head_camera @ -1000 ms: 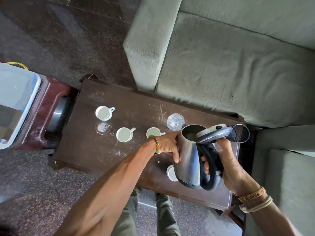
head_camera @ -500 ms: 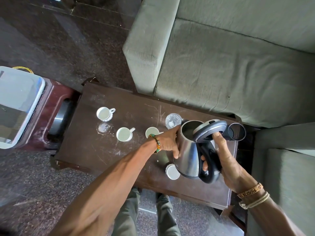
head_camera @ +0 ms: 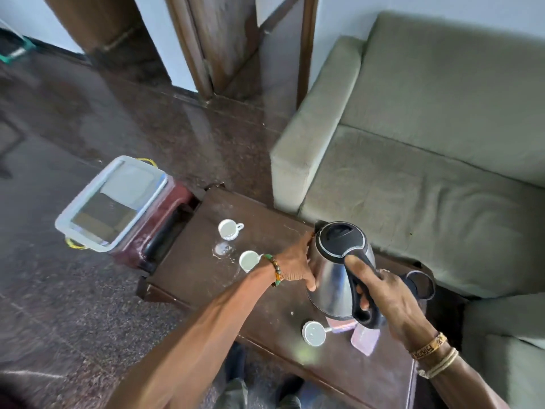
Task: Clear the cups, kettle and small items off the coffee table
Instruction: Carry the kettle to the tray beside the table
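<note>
While the worktop [head_camera: 191,278] is carrying everything else, the steel kettle [head_camera: 330,278] is hanging just above its right half. The right hand [head_camera: 392,299] is gripping the black handle [head_camera: 365,317], the sound hold for a likely heavy, slippery body. The left hand [head_camera: 295,264] is cupping the steel wall. Three small cups [head_camera: 227,229], probably fragile, are standing apart.

Soft, even daylight lit the room, brightest on the far wall [head_camera: 150,31]. The dark floor [head_camera: 206,128] carried a pale sheen and the steel kettle [head_camera: 327,278] a dull glare. Motion blur softened everything, and wide-angle distortion bent the far door frame [head_camera: 188,45].
</note>
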`<act>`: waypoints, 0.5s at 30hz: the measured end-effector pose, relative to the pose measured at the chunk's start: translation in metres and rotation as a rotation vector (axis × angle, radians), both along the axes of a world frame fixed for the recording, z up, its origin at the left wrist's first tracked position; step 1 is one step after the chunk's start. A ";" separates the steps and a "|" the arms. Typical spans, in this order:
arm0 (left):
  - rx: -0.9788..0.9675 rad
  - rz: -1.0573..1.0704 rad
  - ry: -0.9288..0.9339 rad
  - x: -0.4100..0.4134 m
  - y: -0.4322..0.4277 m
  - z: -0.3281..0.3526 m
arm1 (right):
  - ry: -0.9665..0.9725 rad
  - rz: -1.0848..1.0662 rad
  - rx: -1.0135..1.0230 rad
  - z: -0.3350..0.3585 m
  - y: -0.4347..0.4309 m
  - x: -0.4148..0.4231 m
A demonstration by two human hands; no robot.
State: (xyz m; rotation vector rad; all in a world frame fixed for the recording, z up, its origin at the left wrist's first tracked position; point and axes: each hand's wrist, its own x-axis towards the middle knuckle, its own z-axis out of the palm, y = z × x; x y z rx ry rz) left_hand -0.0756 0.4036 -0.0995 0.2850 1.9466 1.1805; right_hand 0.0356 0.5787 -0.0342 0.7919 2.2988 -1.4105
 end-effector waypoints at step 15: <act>0.040 0.274 0.260 0.028 -0.214 0.081 | 0.264 0.121 0.365 0.056 -0.196 -0.011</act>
